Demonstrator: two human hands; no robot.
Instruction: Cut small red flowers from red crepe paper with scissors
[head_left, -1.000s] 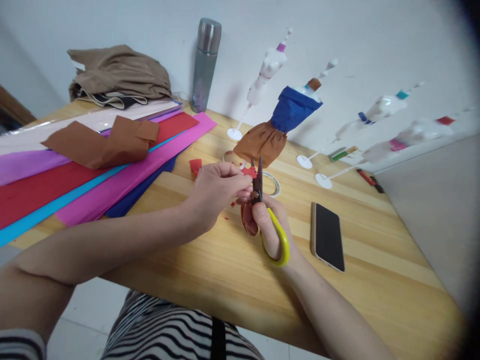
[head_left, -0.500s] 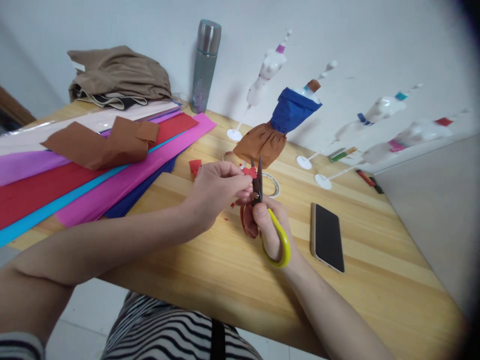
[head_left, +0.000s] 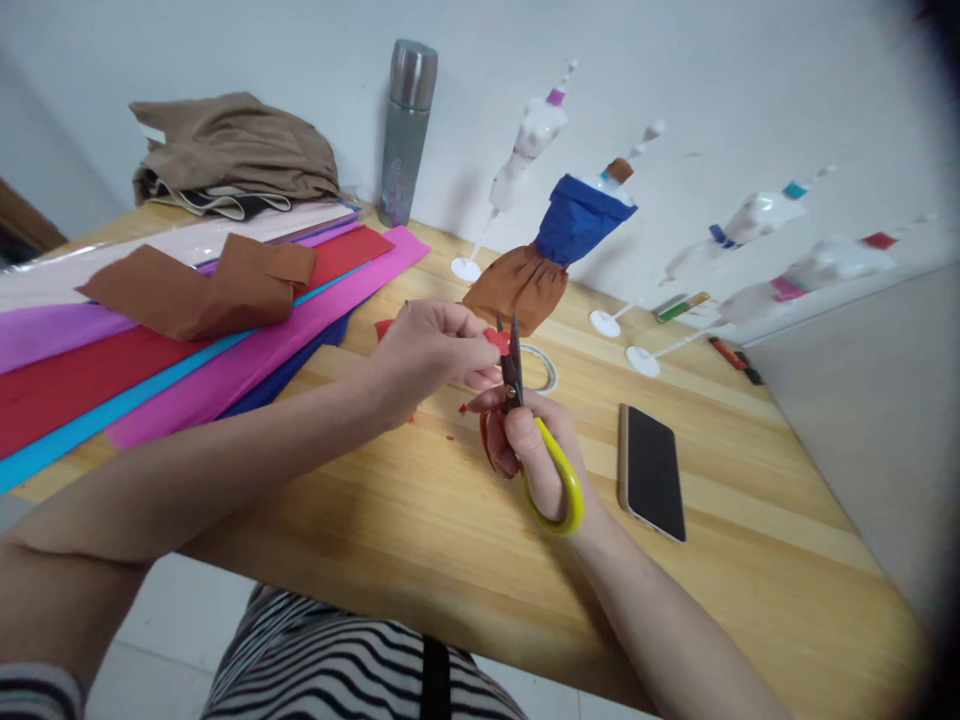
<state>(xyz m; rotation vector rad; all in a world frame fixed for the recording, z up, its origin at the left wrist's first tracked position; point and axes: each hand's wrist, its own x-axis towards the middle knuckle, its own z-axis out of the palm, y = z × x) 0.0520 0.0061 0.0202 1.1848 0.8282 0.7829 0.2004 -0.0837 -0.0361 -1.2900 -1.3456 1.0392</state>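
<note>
Between the thumb and fingers of my left hand (head_left: 431, 360) is a small red paper piece (head_left: 498, 341) with a notched, petal-like outline. My right hand (head_left: 536, 450) is wrapped round the yellow-handled scissors (head_left: 568, 485), whose dark blades are slightly parted and point upward beside the red piece. Small red scraps (head_left: 463, 408) lie on the wooden table below. Behind my left hand, a larger bit of red paper (head_left: 382, 328) shows in part. A white tape ring (head_left: 551, 370) lies just beyond the scissors.
A phone (head_left: 652, 472) lies at the right. Coloured paper sheets (head_left: 285, 345) and folded brown cloth (head_left: 240, 150) cover the left. A flask (head_left: 407, 135) stands at the back. Several white mannequins line the wall, one in a blue and brown paper dress (head_left: 581, 220).
The red piece has turned slightly in my left fingers, and my left hand has shifted a little. The scissors remain in my right hand. The whole view has moved slightly.
</note>
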